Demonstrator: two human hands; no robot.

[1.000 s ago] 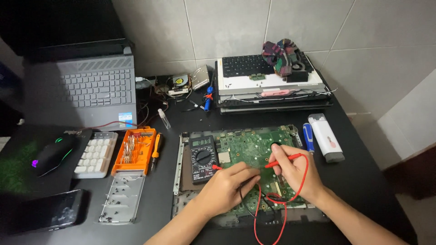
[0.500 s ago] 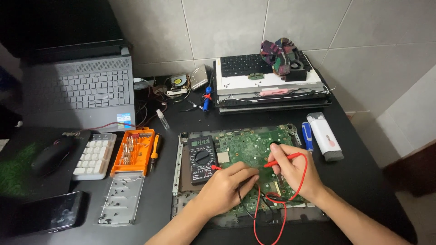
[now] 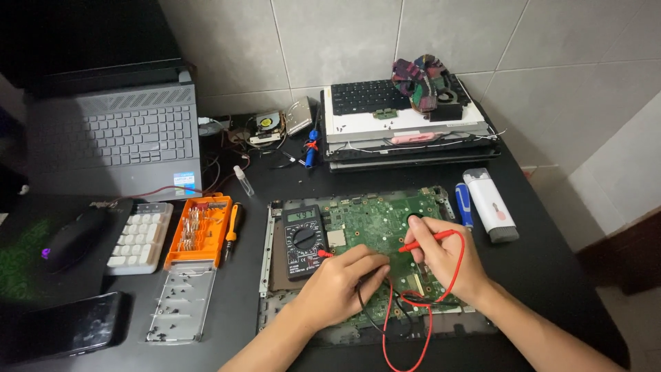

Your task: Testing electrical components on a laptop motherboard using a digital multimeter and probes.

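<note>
Head view shows the right hand [image 3: 447, 258] pinching a red probe [image 3: 425, 240] over the green circuit board [image 3: 375, 227] on the black surface [image 3: 551, 269], while the left hand [image 3: 337, 286], curled beside the meter [image 3: 303, 241], hides its own probe tip and the board beneath.

My left hand [image 3: 337, 286] covers whatever probe it holds, so I can't see its tip on the green circuit board [image 3: 375, 224]. Both forearms run off the bottom edge. The multimeter [image 3: 303, 240] display is too small to read. The phone [image 3: 58, 329] and the laptop's [image 3: 113, 141] screen are cropped at the left and top.
</note>
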